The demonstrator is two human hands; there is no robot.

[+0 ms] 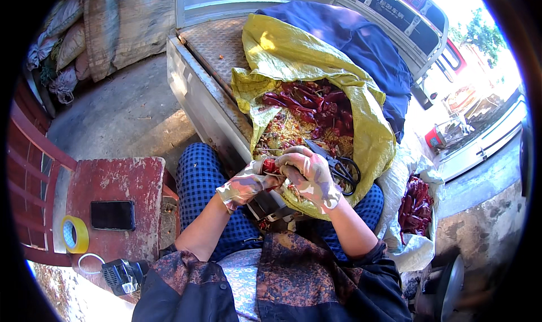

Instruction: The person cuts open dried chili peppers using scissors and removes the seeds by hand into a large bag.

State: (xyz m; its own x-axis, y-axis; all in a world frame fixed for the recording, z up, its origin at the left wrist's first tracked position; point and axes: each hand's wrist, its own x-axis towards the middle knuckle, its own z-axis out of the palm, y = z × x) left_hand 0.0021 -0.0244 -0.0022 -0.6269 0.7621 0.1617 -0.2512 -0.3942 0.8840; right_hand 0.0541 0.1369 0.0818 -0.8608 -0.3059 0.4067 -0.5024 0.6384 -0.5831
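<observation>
Both my hands wear pinkish camouflage-patterned gloves and meet over the mouth of a yellow woven sack [367,104]. My left hand [248,183] is closed around a dried red chili pepper [270,165], most of it hidden by the fingers. Curled against its other end, the fingers of my right hand [312,176] pinch at the same pepper. Black-handled scissors [345,172] lie just right of my right hand, blades pointing up and left. Inside the sack are dark red dried chili peppers [322,102] and a layer of yellowish seeds and bits [289,131].
The sack rests at the edge of a metal truck bed [212,42], beside a dark blue cloth [350,31]. A white sack [415,251] of chilies stands at right. On the red wooden chair [149,178] at left are a phone [113,215] and yellow tape [81,234].
</observation>
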